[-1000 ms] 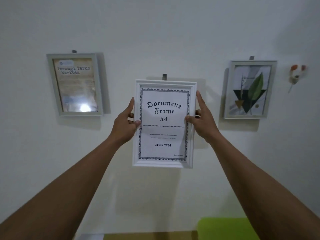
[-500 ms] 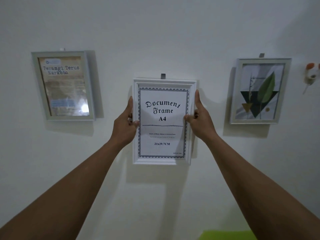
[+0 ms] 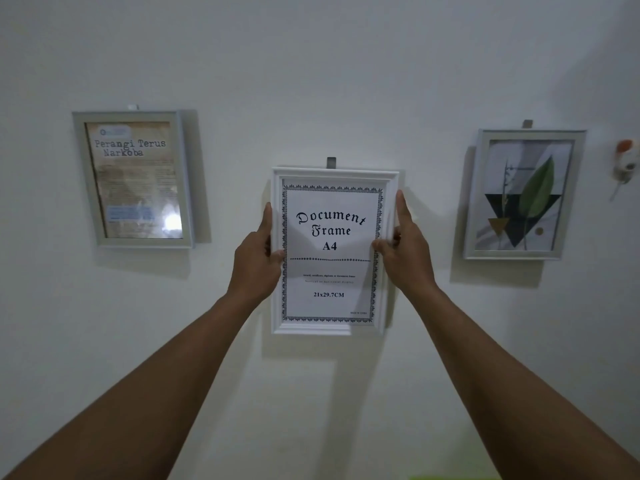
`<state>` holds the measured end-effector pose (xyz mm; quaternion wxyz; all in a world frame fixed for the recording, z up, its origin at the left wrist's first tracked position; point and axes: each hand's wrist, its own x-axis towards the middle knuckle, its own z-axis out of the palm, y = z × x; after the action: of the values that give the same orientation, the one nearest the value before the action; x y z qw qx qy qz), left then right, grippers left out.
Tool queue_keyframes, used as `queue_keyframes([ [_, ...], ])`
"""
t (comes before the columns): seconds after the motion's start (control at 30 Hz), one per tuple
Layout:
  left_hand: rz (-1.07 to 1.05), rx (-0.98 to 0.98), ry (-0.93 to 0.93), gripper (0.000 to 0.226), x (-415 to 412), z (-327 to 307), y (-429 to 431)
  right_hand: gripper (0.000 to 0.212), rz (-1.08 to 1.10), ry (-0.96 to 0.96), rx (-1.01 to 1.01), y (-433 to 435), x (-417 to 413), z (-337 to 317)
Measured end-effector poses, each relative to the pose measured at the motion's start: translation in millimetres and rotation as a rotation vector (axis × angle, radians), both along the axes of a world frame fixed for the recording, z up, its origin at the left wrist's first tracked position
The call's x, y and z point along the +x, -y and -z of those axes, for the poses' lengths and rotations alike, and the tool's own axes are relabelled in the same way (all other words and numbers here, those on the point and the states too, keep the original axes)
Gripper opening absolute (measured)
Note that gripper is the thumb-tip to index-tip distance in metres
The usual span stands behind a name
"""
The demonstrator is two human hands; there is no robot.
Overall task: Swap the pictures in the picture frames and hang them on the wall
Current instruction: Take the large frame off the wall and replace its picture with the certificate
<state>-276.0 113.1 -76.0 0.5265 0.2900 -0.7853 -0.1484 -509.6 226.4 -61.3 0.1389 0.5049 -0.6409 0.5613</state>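
The white frame (image 3: 333, 251) is upright at the centre of the view, close against the wall (image 3: 311, 64). Its top edge is directly below a small grey hook (image 3: 331, 162), and the hook shows above that edge. Whether the hanger on the back has caught the hook cannot be seen. The sheet inside reads "Document Frame A4".

The left hand (image 3: 254, 261) grips the left edge of the white frame at mid-height. Its thumb is on the front, and its fingers (image 3: 267, 216) run along the side and behind. The right hand (image 3: 405, 258) grips the right edge at about the same height, with the thumb on the front face and the index finger extended up the side. Both hands are closed on the white frame and neither is free.

At the upper left of the view, a poster frame (image 3: 133, 178) hangs from its own hook. At the right of the view, a leaf frame (image 3: 523, 195) hangs from another hook. A small ornament (image 3: 623, 161) is fixed to the wall at the far right edge.

Status:
- **On the wall:** two of the three frames.
- **In position, not released:** the white frame.
- **Unconfirmed:** whether the pictures are already swapped cannot be told from this view.
- **Remaining, as judged:** seat the white frame on the hook, let go with both hands, and check that it hangs level.
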Motion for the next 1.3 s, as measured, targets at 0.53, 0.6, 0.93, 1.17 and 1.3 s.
queue_keyframes([
  [0.53,-0.214,-0.123,0.020,0.087,-4,1,0,0.079,0.199,-0.218,0.138,-4,6,13],
  [0.6,-0.259,-0.170,0.039,0.091,-4,-1,-1,0.080,0.179,-0.212,0.147,-4,5,12],
  [0.93,-0.209,-0.132,0.166,0.091,-5,-5,-5,0.080,0.171,-0.217,0.150,-6,7,9],
  [1.17,-0.175,-0.109,0.144,0.095,-4,-5,-5,0.077,0.148,-0.206,0.145,-7,7,9],
  [1.3,-0.180,-0.117,0.145,0.095,-2,-5,-5,0.074,0.149,-0.202,0.160,-7,6,10],
])
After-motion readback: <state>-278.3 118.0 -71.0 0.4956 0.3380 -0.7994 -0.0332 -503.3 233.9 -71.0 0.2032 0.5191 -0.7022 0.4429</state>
